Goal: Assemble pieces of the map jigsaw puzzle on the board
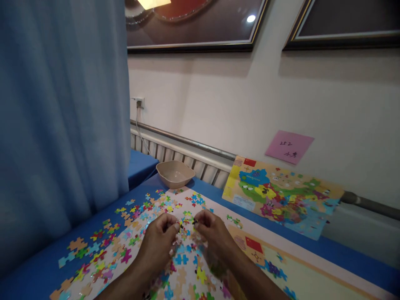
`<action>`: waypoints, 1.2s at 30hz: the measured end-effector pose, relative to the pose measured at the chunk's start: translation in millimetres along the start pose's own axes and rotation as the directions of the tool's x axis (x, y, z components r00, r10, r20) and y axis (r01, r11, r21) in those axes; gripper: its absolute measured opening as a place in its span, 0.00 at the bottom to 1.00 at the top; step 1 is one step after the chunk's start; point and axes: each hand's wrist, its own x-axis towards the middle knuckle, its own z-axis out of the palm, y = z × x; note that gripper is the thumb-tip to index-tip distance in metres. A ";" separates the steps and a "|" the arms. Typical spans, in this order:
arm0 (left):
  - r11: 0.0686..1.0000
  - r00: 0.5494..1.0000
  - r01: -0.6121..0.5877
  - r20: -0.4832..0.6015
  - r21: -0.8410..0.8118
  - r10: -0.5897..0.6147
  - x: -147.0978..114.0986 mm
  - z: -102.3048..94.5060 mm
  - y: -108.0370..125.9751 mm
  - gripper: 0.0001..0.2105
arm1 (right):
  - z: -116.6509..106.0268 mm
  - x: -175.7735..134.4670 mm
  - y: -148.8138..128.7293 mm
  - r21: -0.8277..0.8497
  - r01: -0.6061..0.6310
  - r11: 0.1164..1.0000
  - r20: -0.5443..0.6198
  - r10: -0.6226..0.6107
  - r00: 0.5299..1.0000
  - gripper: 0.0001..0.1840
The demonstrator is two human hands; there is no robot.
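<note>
- The left hand [162, 235] and the right hand [210, 231] hovered close together over the loose puzzle pieces [131, 233], fingertips pinched narrow and turned toward each other.
- Each hand appeared to hold a small piece at its fingertips; the pieces were too small and dark to identify, and whether they touched could not be told.
- Judged step: sorting or test-fitting pieces above the scattered pile. The puzzle board [300, 266], just right of the hands, held only a few placed pieces.
- Judged requirement for the next move: a fine pinch grip, matching of tab to notch, and a short carry toward the puzzle board.
- The reference map [281, 196] leaned against the wall beyond the puzzle board; the beige bowl [175, 173] stood beyond the pile, contents not visible.
- Hidden or cut off: pieces under both forearms, the near edge of the puzzle board, and the blue table [40, 275] area behind the curtain [62, 116]. Writing on the pink note [289, 146] was illegible.
</note>
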 end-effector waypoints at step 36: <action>0.998 0.974 0.005 0.226 0.057 -0.018 -28.1 4.2 15.0 0.13 | 43.0 -94.0 -4.7 0.664 -0.168 0.729 -0.062 0.277 0.959 0.17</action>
